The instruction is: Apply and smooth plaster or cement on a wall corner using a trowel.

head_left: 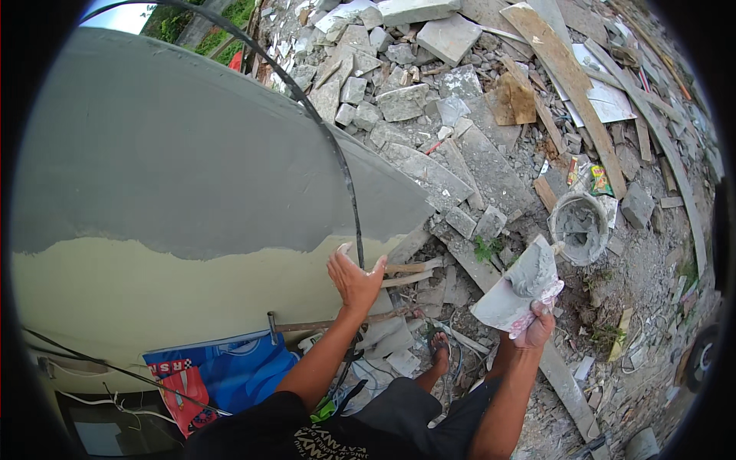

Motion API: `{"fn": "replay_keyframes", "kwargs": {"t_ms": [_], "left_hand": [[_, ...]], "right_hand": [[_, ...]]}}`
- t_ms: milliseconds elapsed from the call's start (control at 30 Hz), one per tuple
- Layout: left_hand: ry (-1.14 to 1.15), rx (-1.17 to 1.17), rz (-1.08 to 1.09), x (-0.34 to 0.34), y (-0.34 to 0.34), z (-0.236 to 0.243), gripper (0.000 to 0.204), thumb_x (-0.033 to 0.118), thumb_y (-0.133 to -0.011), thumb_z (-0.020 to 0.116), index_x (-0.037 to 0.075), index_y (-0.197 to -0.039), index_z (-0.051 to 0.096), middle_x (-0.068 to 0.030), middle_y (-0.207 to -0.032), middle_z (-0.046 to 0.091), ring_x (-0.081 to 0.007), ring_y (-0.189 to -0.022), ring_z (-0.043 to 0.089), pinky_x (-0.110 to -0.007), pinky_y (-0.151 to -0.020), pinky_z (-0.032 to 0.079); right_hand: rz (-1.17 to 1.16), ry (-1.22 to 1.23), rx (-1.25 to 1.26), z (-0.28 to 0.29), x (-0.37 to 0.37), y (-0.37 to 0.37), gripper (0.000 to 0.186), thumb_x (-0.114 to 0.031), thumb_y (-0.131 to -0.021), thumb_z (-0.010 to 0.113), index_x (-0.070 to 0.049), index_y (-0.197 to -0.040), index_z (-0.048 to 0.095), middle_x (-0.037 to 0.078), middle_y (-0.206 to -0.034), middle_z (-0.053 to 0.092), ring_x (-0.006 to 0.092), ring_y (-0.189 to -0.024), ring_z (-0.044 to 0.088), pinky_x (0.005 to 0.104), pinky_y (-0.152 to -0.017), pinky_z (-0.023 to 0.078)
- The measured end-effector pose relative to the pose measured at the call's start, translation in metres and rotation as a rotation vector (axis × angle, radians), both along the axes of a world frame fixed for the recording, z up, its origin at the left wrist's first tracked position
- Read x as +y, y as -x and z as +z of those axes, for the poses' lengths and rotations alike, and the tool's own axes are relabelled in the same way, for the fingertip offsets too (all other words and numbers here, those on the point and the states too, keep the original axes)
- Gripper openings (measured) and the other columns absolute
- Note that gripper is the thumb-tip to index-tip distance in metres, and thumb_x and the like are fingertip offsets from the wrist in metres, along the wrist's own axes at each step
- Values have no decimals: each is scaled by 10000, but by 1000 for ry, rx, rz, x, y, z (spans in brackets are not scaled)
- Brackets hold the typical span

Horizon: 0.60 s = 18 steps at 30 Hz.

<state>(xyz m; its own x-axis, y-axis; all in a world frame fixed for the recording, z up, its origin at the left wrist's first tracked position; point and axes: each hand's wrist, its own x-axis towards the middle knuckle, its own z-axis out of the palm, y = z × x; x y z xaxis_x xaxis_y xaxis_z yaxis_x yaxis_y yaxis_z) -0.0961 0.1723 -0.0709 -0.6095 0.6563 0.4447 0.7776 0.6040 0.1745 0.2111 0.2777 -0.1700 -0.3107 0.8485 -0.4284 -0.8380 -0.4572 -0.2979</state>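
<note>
Board [493, 304] with grey mortar [534, 272] clasped in right hand [534, 327]; left hand [356, 284] unclenched, spread by black cable [349, 184]; dirty bucket [573, 200] near board.

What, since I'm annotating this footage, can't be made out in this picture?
All in the head view:
Right hand: its grip underneath, hidden by the white board.
Left hand: whether it touches the black cable; they overlap.
Bucket: its bottom, hidden by grey mix.
Wheel: its full outline, cut off by the dark lens border.
</note>
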Motion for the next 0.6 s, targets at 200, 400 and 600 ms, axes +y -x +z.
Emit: {"fn": "replay_keyframes", "kwargs": {"t_ms": [200,400,600], "left_hand": [[60,-390,77,-12,55,-20,366,259,-791,705,14,-996,526,-176,-776,633,-418,-755,593,-472,-761,433],[-52,-104,-133,-76,29,66,146,130,-827,641,48,-736,561,-141,-601,543,-363,-609,538,-428,-668,417],[174,399,-30,-185,100,173,169,75,-772,664,62,-668,532,-133,-681,557,-325,-654,518,-428,-687,384]], "right_hand": [[107,-41,30,38,-49,60,601,-57,-689,546,15,-1282,483,145,-1205,588,312,-1084,585,469,-993,453],[196,61,78,31,-79,78,601,-34,-711,568,24,-1299,454,156,-1197,580,318,-1056,600,460,-952,484],[267,-2,99,48,-85,151,470,-10,-763,573,31,-1229,524,134,-1127,625,284,-1000,630,435,-922,507]]}}
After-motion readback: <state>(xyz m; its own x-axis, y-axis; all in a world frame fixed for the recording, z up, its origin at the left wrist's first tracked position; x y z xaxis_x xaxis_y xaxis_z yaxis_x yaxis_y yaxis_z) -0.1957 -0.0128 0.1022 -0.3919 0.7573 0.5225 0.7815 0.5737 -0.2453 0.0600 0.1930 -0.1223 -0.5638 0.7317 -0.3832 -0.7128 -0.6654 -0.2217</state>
